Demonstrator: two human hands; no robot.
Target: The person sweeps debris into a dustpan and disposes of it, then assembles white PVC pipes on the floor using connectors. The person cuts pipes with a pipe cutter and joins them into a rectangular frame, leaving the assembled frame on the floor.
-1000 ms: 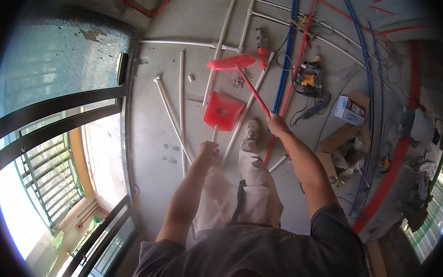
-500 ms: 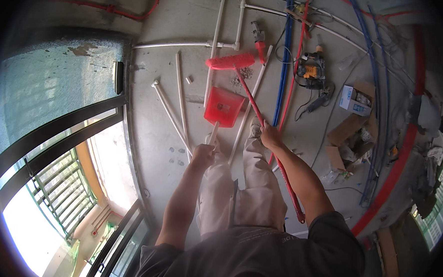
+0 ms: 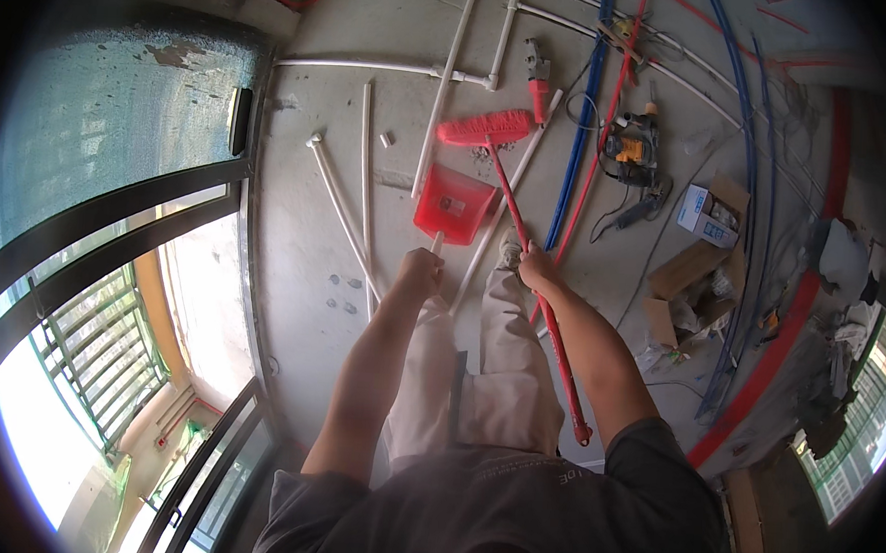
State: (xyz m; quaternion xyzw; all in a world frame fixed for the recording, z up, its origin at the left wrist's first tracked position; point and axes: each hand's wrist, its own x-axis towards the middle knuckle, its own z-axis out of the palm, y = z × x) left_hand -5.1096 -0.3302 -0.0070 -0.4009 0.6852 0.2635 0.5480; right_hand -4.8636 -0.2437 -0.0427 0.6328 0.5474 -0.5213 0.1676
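Note:
A red dustpan [image 3: 454, 209] lies low over the concrete floor, its short pale handle gripped by my left hand [image 3: 422, 272]. My right hand [image 3: 540, 270] is wrapped round the red stick of a broom [image 3: 484, 126]. The broom's red bristle head is just beyond the dustpan's far edge, slightly to its right. Dark debris [image 3: 481, 156] shows on the floor between broom head and dustpan. The stick's lower end runs back beside my right forearm.
White pipes [image 3: 366, 182] lie left and ahead, with blue pipes [image 3: 576, 153] to the right. A red-and-grey power tool [image 3: 537, 81], a yellow-and-black rotary hammer [image 3: 628, 149] and an angle-grinder-like tool [image 3: 632, 211] rest on the floor. Cardboard boxes [image 3: 686, 272] stand right; a glass door frame [image 3: 115, 224] stands left.
The broom head has shifted slightly right, its head now set more squarely across the stick. My left hand and the dustpan have moved a little forward and right. The view has turned slightly.

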